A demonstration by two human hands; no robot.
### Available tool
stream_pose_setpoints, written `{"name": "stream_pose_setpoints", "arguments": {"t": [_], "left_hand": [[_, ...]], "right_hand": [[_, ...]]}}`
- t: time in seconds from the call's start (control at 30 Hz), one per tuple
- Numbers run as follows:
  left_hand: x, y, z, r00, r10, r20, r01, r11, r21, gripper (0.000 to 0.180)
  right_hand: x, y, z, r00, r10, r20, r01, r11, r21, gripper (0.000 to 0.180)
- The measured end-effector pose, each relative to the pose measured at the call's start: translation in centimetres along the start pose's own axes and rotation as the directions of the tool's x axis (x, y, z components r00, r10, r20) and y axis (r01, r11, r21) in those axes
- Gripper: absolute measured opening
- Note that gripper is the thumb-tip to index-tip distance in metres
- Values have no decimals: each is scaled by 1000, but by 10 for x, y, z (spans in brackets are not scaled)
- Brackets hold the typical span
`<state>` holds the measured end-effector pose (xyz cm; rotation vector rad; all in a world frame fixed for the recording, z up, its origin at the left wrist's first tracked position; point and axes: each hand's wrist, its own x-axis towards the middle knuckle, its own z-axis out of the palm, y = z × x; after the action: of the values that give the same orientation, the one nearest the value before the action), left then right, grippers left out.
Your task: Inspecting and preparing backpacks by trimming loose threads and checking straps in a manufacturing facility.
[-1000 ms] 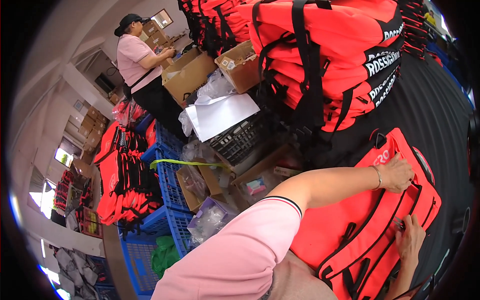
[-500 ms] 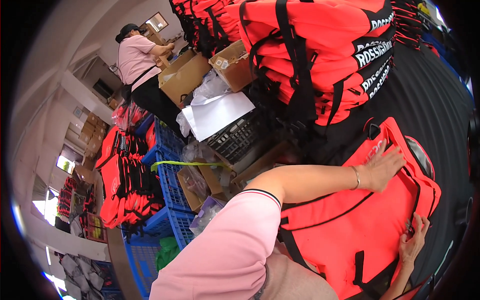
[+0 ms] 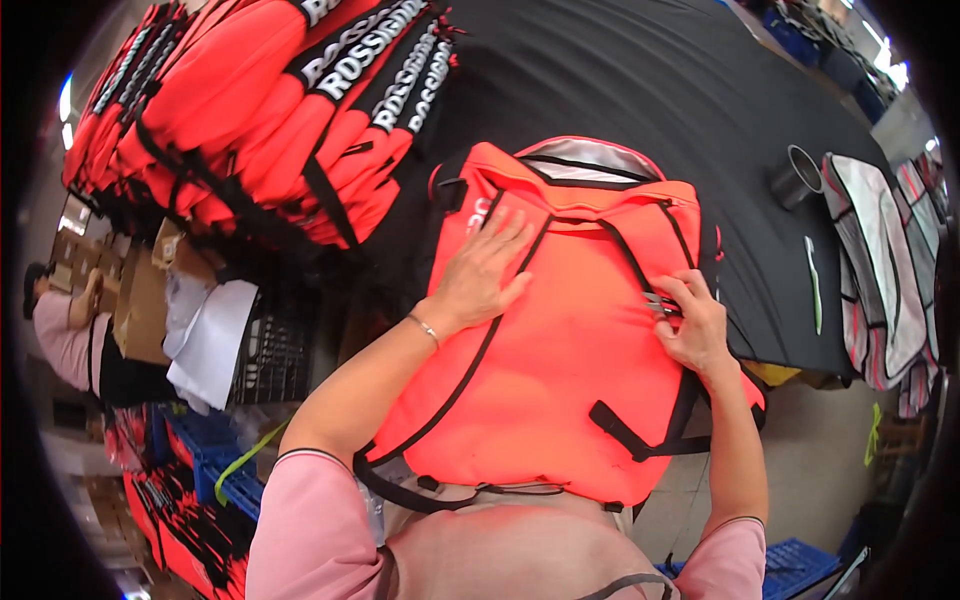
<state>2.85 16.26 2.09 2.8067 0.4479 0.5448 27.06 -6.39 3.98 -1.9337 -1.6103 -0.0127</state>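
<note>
A bright red-orange backpack (image 3: 560, 370) with black straps and trim lies in front of me, its top opening showing a pale grey lining. My left hand (image 3: 480, 272) rests flat on its upper left part, fingers spread over the fabric beside a black-edged strap. At the upper right side, my right hand (image 3: 692, 322) is closed round small metal thread snips (image 3: 658, 302), whose tip is against the black strap there. The palm hides most of the snips.
Folded red-orange bags (image 3: 250, 130) are piled at the left on the black-covered table (image 3: 580, 70). A dark metal cup (image 3: 797, 178), a slim white-and-green tool (image 3: 814, 285) and grey bag pieces (image 3: 880, 270) lie right. Another person (image 3: 65, 330) stands far left near cardboard boxes.
My view has swung to the right, so the backpack now sits central. My left hand lies flat on its upper left, and the right hand with the snips is at the upper right strap.
</note>
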Motion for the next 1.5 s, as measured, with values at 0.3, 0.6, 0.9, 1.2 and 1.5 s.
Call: {"name": "stream_pose_setpoints", "arguments": {"t": [0.3, 0.6, 0.9, 1.2, 1.5], "left_hand": [[3, 9, 5, 1000, -31, 2, 31, 998, 49, 65], [6, 11, 7, 998, -56, -34, 57, 998, 36, 64], [5, 12, 4, 993, -102, -57, 98, 993, -60, 61], [6, 12, 8, 982, -147, -118, 127, 979, -159, 53], [4, 13, 9, 980, -139, -143, 119, 983, -140, 53]], "right_hand": [[30, -15, -2, 990, 119, -77, -107, 984, 144, 12], [148, -60, 81, 985, 83, -151, -46, 972, 230, 21], [194, -40, 129, 982, 117, -151, -104, 990, 94, 16], [206, -40, 95, 958, 247, 144, -267, 953, 144, 27], [144, -25, 6, 906, 401, 140, -351, 892, -284, 42]]}}
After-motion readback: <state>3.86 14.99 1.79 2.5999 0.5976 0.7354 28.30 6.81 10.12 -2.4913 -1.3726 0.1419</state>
